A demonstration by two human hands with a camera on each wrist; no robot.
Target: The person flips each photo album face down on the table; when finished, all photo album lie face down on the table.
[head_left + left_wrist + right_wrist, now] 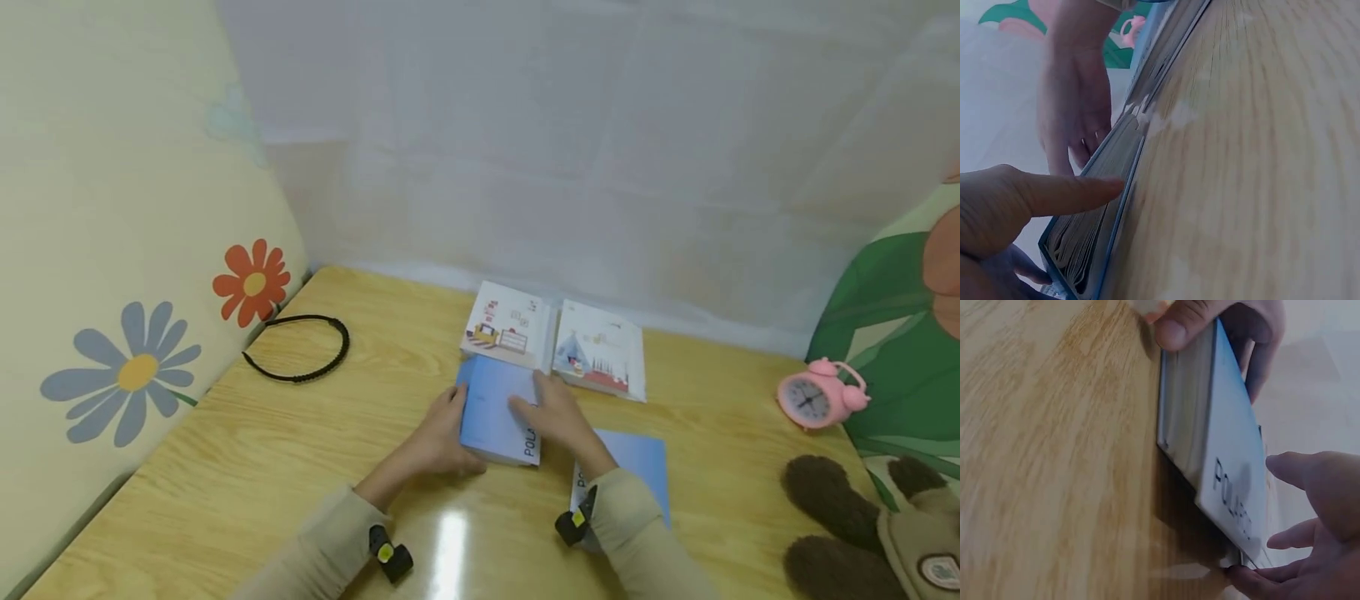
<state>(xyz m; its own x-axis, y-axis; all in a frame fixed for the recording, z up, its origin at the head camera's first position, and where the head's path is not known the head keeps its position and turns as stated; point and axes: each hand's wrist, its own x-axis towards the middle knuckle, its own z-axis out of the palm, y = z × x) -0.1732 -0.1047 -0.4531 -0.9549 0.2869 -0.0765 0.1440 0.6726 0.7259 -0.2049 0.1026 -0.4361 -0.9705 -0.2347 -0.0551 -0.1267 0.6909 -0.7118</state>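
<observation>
A blue photo album, its cover fading to white with black lettering along the right edge, sits low over the table in front of me. My left hand grips its left side; the left thumb lies across the page edges and the fingers reach behind. Over the lettered side, my right hand is spread, thumb above the cover. In the right wrist view the right fingertips are right at the far end of the spine edge. A second blue album lies partly hidden under the right forearm.
Behind the albums lie two white illustrated books side by side. A black braided headband is at the left. At the right are a pink alarm clock and a brown plush toy. A white cloth hangs along the back.
</observation>
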